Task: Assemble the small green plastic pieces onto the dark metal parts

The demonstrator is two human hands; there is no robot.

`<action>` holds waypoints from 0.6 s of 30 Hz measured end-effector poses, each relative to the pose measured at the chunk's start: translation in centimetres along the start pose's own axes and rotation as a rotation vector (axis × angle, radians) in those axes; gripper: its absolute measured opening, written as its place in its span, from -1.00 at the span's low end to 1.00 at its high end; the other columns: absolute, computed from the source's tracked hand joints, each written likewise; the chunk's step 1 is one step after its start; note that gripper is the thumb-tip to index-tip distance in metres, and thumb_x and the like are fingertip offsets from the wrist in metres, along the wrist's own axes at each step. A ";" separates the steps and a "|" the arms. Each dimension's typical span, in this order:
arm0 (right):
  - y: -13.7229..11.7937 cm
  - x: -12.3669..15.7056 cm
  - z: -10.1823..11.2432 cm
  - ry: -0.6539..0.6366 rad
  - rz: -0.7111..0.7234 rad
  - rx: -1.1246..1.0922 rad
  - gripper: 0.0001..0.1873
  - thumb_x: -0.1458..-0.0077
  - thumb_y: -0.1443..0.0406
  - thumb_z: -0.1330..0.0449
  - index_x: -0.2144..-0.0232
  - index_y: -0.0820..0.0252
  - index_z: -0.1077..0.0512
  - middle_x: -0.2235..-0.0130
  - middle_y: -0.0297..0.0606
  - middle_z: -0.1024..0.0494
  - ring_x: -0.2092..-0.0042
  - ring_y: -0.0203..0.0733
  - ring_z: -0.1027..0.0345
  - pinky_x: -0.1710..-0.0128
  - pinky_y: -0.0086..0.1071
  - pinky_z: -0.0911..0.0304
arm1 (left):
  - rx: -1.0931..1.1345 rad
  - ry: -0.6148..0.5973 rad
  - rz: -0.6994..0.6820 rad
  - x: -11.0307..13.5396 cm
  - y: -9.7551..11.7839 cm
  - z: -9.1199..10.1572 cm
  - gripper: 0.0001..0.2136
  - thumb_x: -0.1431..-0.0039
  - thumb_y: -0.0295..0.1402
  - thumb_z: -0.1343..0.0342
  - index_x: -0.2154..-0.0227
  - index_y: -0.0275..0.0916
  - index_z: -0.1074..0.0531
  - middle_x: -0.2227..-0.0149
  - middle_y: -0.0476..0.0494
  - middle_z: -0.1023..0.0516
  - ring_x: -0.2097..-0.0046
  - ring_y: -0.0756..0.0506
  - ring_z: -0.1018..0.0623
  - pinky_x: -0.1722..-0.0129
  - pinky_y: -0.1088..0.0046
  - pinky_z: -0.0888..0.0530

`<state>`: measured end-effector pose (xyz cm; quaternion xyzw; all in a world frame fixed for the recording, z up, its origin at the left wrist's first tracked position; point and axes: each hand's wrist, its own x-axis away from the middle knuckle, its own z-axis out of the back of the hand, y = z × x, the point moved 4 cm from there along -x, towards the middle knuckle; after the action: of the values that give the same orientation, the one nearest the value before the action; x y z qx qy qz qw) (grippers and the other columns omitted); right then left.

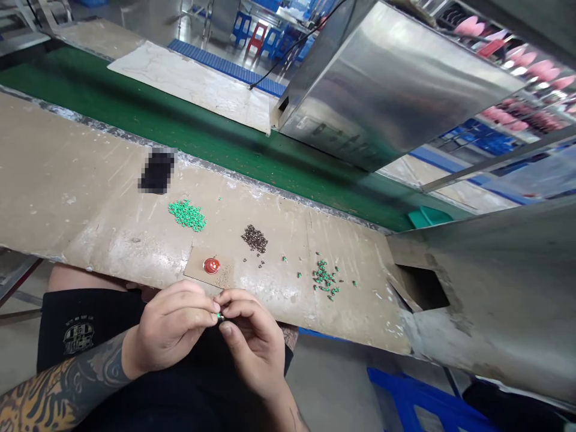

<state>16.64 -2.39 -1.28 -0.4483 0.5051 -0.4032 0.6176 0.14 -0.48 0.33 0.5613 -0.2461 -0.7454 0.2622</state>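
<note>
Green-and-dark piece (219,317): tiny, between your two hands, above your lap at the table's near edge; clock directions run from here.
Left hand (173,324): at 9 o'clock, your thumb and fingertips pinched together on the green end.
Right hand (254,339): at 4 o'clock, your thumb and forefinger curled in at the dark end; whether they grip it, you cannot tell.
Red round item (212,266): at 12 o'clock, on a flat card (195,267), fine grains (223,276) beside it.
Green heap (188,215): at 11 o'clock on your table (112,240).
Brown heap (255,239): at 1 o'clock, a few bits strayed nearer you.
Scattered green-and-dark bits (324,278): between 2 and 3 o'clock.
Dark pixelated patch (157,171): at 11 o'clock, beyond the green heap; any label is hidden.
Shorts emblem (78,335): pale crest towards 9 o'clock, its lettering too small for you to read.
Green belt (252,155): at 12 o'clock, past your table.
</note>
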 end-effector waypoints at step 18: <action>-1.2 1.7 0.7 0.038 0.110 0.160 -0.78 -0.24 0.48 -0.18 0.17 0.06 -0.48 0.09 -0.16 -0.51 0.01 -0.08 -0.49 0.02 -0.15 -0.47 | 0.202 -0.151 0.296 0.6 -0.3 -0.8 -0.92 -0.26 -0.39 -0.23 0.22 -0.25 -0.53 0.39 -0.09 -0.55 0.35 -0.04 -0.52 0.36 0.49 -0.48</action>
<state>17.58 -4.22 -0.51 -0.3614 0.5067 -0.4161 0.6630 0.79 -0.71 -0.46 0.4849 -0.4186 -0.7102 0.2919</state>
